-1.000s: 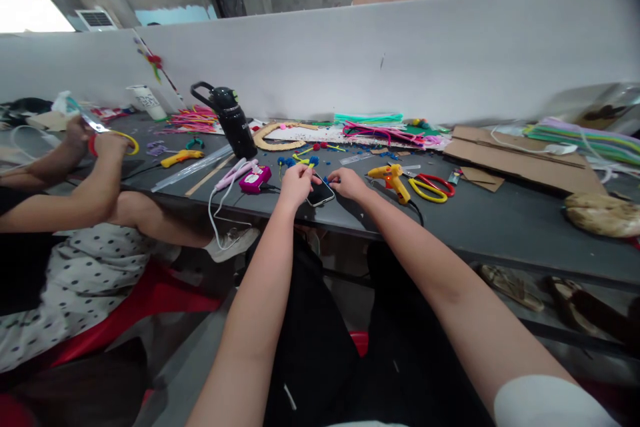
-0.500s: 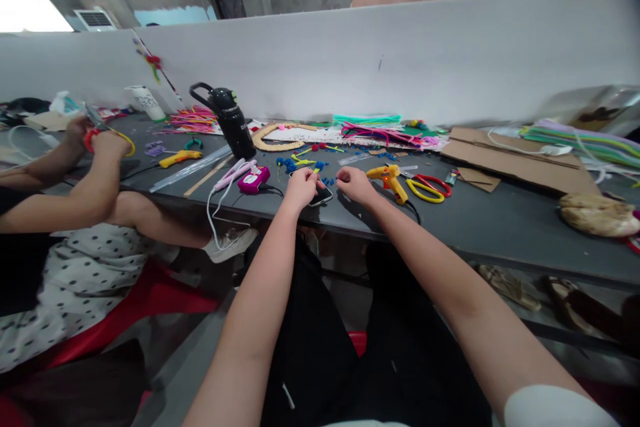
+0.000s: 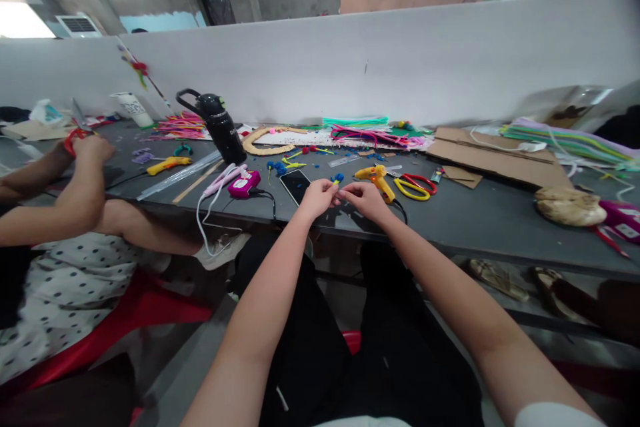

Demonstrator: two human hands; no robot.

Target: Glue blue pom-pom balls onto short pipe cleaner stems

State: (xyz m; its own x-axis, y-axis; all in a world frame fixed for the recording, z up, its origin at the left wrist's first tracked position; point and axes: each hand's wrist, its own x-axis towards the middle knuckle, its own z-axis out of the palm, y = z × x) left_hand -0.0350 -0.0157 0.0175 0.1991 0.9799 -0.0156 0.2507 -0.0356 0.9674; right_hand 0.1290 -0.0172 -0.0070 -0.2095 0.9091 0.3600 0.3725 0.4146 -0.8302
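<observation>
My left hand [image 3: 316,197] and my right hand [image 3: 363,198] meet over the front edge of the dark table [image 3: 480,213], fingers pinched together. Between them they hold a small yellow and blue pipe-cleaner piece [image 3: 337,180]. A black phone [image 3: 295,184] lies flat just left of my left hand. A yellow glue gun [image 3: 375,179] and yellow-handled scissors [image 3: 414,185] lie just right of my right hand.
A black bottle [image 3: 216,122], a pink device with white cable [image 3: 243,183], piles of coloured pipe cleaners [image 3: 367,133] and cardboard sheets [image 3: 495,157] sit on the table. At left a seated person's hands [image 3: 85,147] hold red-handled scissors. A grey partition [image 3: 400,60] runs behind.
My hands lifted off the phone and came toward me and slightly right, now pinching the small piece together. The phone lies uncovered. The view swung slightly.
</observation>
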